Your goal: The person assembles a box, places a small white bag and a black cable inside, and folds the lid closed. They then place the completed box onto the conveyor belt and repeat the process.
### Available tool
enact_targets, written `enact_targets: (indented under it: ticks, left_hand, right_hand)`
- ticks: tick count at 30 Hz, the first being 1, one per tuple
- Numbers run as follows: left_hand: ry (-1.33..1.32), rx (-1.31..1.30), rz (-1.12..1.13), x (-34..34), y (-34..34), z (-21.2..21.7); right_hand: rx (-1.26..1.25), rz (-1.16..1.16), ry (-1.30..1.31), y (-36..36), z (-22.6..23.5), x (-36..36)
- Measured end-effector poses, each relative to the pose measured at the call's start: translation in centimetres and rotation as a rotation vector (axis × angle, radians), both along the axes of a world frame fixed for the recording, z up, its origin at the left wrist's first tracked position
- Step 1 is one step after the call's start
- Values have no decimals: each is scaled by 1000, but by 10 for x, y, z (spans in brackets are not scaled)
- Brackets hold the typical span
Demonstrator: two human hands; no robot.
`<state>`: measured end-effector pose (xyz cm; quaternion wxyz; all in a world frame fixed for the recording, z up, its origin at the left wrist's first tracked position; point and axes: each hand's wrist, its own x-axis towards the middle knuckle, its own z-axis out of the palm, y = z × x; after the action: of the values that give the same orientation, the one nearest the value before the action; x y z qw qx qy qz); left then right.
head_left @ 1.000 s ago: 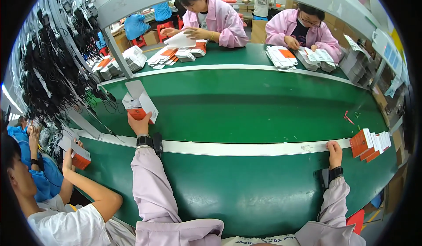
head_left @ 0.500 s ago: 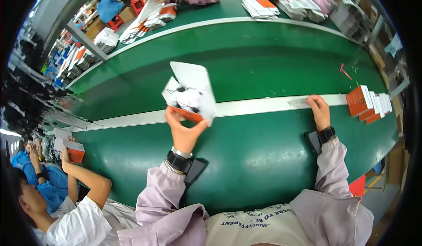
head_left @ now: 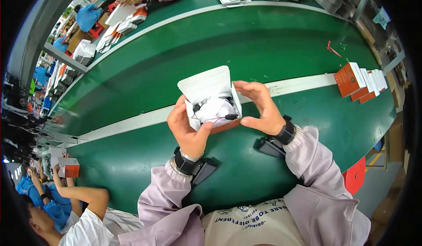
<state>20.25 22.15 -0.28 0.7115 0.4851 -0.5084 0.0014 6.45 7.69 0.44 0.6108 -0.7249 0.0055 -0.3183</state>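
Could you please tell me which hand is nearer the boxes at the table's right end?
Right. The right hand is left of the boxes; the left hand is farther left, across the open box.

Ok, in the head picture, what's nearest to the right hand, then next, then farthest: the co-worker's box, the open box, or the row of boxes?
From the right hand:
1. open box, just to its left, in the left hand
2. row of boxes, over to the right
3. co-worker's box, way over at the left

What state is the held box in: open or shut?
The box is open: its lid stands raised, showing white and black contents inside.
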Motion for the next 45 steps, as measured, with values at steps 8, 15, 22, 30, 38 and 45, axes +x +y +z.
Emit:
enact_targets:
  ticks: [8, 15, 22, 30, 38, 45]
  left_hand:
    - [-2, -19, -91, -1, -19, 10]
    - [-160, 143, -90, 9, -13, 11]
    - [248, -99, -116, -4, -22, 4]
    - [-183, 80, -149, 17, -16, 5]
    - [-205, 52, -225, 21, -15, 5]
    - [-166, 3, -207, 18, -17, 2]
  right_hand:
    - [-38, -153, -188, 15, -12, 26]
    - [-338, -92, -96, 10, -1, 22]
    - [-254, -118, -150, 16, -1, 24]
    - [-109, -160, -385, 26, -3, 31]
    - [-479, -112, -213, 11, 11, 18]
    - [-384, -138, -216, 12, 4, 20]
